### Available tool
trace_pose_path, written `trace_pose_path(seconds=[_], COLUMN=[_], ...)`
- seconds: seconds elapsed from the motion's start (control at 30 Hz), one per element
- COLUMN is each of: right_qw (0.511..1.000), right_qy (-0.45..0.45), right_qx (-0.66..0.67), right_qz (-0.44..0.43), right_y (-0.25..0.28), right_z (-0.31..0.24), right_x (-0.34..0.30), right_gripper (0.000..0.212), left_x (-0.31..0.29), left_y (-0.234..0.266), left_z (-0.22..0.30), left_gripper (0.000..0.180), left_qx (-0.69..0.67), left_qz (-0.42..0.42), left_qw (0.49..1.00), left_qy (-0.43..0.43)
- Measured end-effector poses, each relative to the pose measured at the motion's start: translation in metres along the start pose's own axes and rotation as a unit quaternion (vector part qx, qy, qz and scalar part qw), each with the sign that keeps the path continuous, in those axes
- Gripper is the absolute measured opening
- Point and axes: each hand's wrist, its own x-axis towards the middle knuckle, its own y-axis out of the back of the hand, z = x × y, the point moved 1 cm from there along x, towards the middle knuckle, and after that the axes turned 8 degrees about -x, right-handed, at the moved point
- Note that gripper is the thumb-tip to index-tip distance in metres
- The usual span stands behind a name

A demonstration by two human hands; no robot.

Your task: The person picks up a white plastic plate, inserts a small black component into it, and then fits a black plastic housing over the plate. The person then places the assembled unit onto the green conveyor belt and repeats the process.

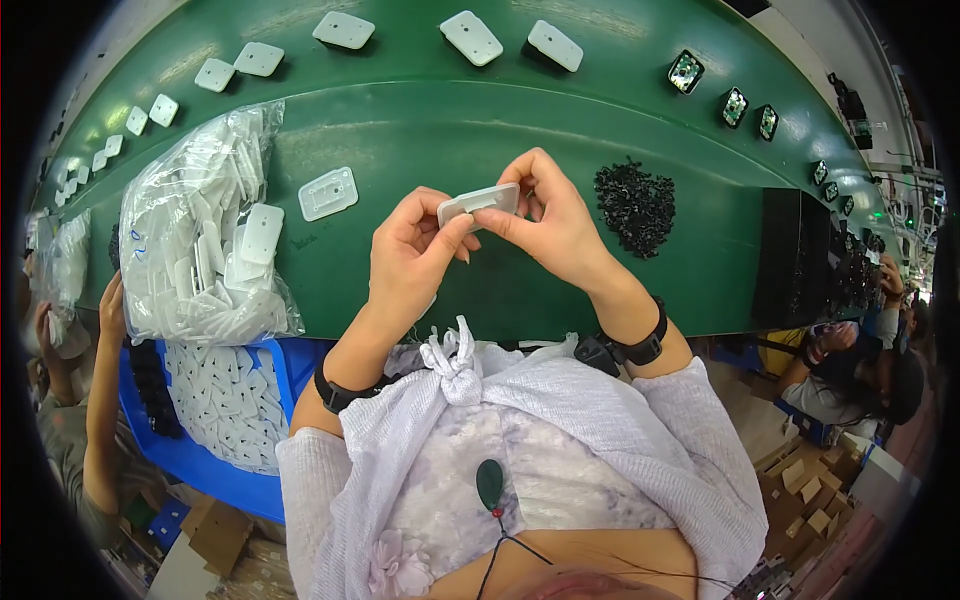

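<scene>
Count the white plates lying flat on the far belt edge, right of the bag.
3, in a row along the far edge: one leftmost, one in the middle, one rightmost. More lie further left along the belt.

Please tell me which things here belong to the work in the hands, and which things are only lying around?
In the work:
- white plastic plate, held by left hand and right hand
- pile of small black parts
- clear bag of white plates

Lying about:
- single white plate on the green belt
- blue bin
- dark modules
</scene>
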Motion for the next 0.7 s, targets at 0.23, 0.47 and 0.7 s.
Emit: trace_pose_path(seconds=[0.23, 0.47, 0.7], right_qw=[0.997, 0.994, 0.999], right_qy=[-0.046, -0.054, -0.045], right_qx=[0.052, 0.096, -0.001], right_qz=[-0.027, -0.022, -0.02], right_y=[0.011, 0.019, 0.047], right_z=[0.003, 0.007, 0.015], right_x=[-0.004, -0.011, -0.004], right_gripper=[0.032, 0.032, 0.034], left_x=[0.002, 0.013, 0.047], left_y=[-0.002, -0.016, -0.014], left_z=[0.003, 0.003, -0.01], left_gripper=[0.016, 0.031, 0.021], left_qx=[0.022, 0.022, 0.042], left_qz=[-0.056, -0.074, -0.039], left_qw=[0.997, 0.992, 0.997], left_qy=[0.04, 0.097, 0.057])
